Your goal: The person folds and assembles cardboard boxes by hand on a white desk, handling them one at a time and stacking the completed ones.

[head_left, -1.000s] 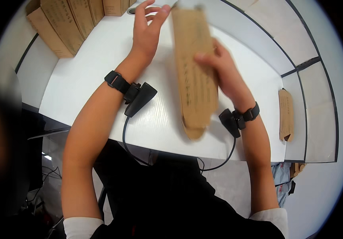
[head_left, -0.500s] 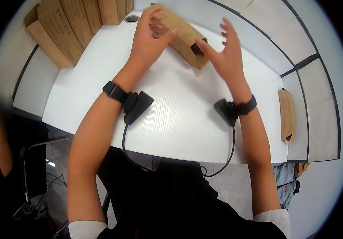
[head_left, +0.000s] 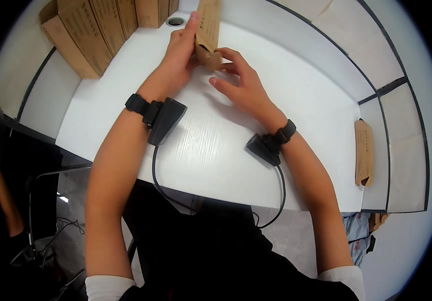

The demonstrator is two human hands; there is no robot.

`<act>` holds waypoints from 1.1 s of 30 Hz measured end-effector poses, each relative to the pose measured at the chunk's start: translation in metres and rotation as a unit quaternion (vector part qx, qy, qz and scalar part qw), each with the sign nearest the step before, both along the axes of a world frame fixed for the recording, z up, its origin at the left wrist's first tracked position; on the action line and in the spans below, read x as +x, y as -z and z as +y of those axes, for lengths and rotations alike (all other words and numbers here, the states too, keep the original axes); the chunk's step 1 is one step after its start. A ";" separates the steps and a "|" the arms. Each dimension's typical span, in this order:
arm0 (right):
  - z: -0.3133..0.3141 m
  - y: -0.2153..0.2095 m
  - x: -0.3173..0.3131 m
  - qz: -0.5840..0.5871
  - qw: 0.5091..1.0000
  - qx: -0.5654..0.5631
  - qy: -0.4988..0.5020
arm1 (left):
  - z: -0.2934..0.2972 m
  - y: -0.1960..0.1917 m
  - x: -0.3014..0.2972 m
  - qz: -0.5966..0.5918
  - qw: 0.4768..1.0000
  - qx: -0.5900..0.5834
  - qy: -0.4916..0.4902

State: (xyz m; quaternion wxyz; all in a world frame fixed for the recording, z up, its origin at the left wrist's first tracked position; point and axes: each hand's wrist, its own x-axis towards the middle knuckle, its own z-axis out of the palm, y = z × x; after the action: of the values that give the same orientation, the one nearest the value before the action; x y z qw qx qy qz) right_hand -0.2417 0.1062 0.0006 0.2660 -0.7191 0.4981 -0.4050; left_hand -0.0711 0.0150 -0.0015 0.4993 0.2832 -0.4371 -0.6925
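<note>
A long brown cardboard box [head_left: 209, 27] stands angled at the far middle of the white table, its near end showing a loose flap. My left hand [head_left: 177, 56] grips the box along its left side, one finger stretched up it and the others partly hidden. At the near end, the curved fingertips of my right hand [head_left: 243, 85] meet the flap. The thumb of that hand stays well apart from the fingers, with nothing between them. Each wrist wears a black strap with a cabled black device.
Several brown cardboard boxes [head_left: 83, 37] stand upright in a row at the far left. A round cable hole [head_left: 176, 21] sits beside them. Another flat brown box [head_left: 364, 153] leans by the right partition. Low partitions edge the white table [head_left: 296, 125]. Another person's arm [head_left: 6, 203] shows at far left.
The box has swung from a diagonal to a nearly upright angle in view. My left hand has closed on its side. My right hand has moved left to its near end.
</note>
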 end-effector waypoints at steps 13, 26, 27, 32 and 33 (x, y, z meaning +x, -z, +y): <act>-0.008 -0.017 -0.013 -0.422 0.899 0.116 0.015 | 0.013 -0.011 -0.001 -0.049 0.990 -0.071 0.113; -0.021 -0.026 -0.037 0.079 0.973 -0.156 0.148 | 0.009 -0.011 -0.013 -0.226 0.752 -0.579 -0.218; -0.021 -0.024 -0.036 0.076 0.974 -0.158 0.145 | -0.002 -0.002 -0.010 -0.227 0.769 -0.560 -0.208; -0.013 -0.031 -0.029 -0.006 0.989 -0.130 0.071 | 0.003 -0.017 -0.001 -0.293 0.878 -0.363 -0.102; -0.010 -0.035 -0.021 -0.009 0.989 -0.131 0.069 | 0.015 -0.022 0.001 -0.296 0.877 -0.364 -0.104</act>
State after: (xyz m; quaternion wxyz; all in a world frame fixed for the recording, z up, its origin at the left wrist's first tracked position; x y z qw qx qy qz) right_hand -0.2625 0.0962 0.0352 0.1457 -0.7080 0.4867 -0.4906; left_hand -0.0697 0.0299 0.0207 0.4830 0.3174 -0.7538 -0.3127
